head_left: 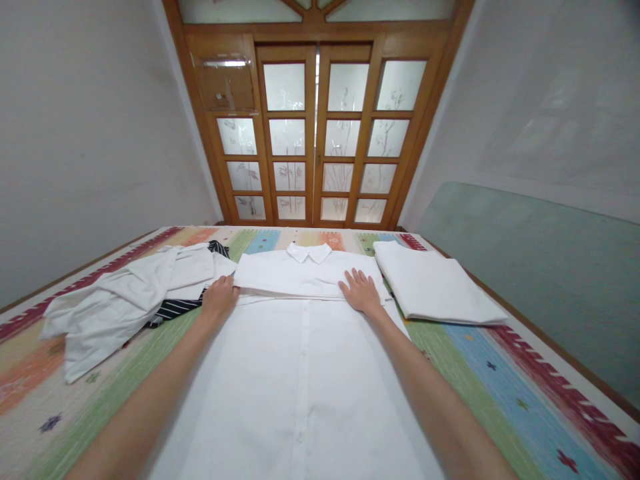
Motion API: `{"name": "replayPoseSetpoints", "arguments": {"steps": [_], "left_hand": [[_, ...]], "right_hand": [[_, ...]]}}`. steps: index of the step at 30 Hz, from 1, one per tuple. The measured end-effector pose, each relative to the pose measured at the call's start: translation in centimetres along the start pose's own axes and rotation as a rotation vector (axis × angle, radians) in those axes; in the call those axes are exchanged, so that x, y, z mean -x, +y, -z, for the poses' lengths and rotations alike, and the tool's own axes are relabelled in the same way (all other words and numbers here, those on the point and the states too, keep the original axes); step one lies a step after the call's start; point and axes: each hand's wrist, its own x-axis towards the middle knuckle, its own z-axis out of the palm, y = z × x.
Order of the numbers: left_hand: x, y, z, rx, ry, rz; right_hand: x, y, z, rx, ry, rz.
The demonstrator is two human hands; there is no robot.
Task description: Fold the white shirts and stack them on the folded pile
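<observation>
A white button-front shirt (pixel 270 360) lies spread before me, its collar (pixel 309 252) at the far end and its button strip running toward me. A folded white layer (pixel 290 277) lies across its chest below the collar. My left hand (pixel 220 295) is at the left end of that layer, fingers curled in and closed on the shirt's edge. My right hand (pixel 362 291) rests flat on the layer's right part, fingers spread and holding nothing. The fingertips of my left hand are partly hidden.
A crumpled white garment (pixel 120 293) lies at the left over a black-and-white striped cloth (pixel 177 310). On the right sits a folded white cloth (pixel 440 283). Beneath everything is a multicoloured striped cover (pixel 475 360). A glass-paned wooden door (pixel 315 133) stands beyond, with a pale green panel (pixel 540 267) at right.
</observation>
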Motion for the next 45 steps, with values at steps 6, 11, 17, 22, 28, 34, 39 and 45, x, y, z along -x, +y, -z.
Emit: {"name": "replayPoseSetpoints", "arguments": {"steps": [6, 11, 17, 22, 28, 34, 39, 45], "left_hand": [[-0.8, 0.1, -0.2, -0.047, -0.064, -0.042], [-1.3, 1.0, -0.4, -0.069, -0.045, -0.052], [-1.5, 1.3, -0.9, -0.018, 0.015, -0.087], [-1.7, -0.6, -1.6, 0.026, 0.034, -0.214], [-2.6, -2.0, -2.4, 0.068, -0.180, -0.251], [-4.1, -3.3, -2.5, 0.270, -0.337, -0.286], [-6.0, -4.2, -1.3, 0.363, -0.244, -0.188], [-7.2, -0.8, -1.3, 0.150, -0.194, -0.079]], "right_hand": [[0.0, -0.1, 0.0, -0.005, -0.008, -0.003], [0.0, 0.0, 0.0, 0.001, -0.008, 0.000], [-0.1, 0.1, -0.2, -0.017, -0.005, -0.002], [-0.2, 0.2, -0.3, -0.027, -0.008, -0.003], [-0.1, 0.1, -0.2, -0.029, -0.005, -0.002], [-0.1, 0.1, -0.1, -0.033, -0.004, -0.002], [-0.1, 0.1, -0.2, -0.014, 0.005, -0.001], [-0.2, 0.0, -0.3, -0.027, 0.012, -0.003]]}}
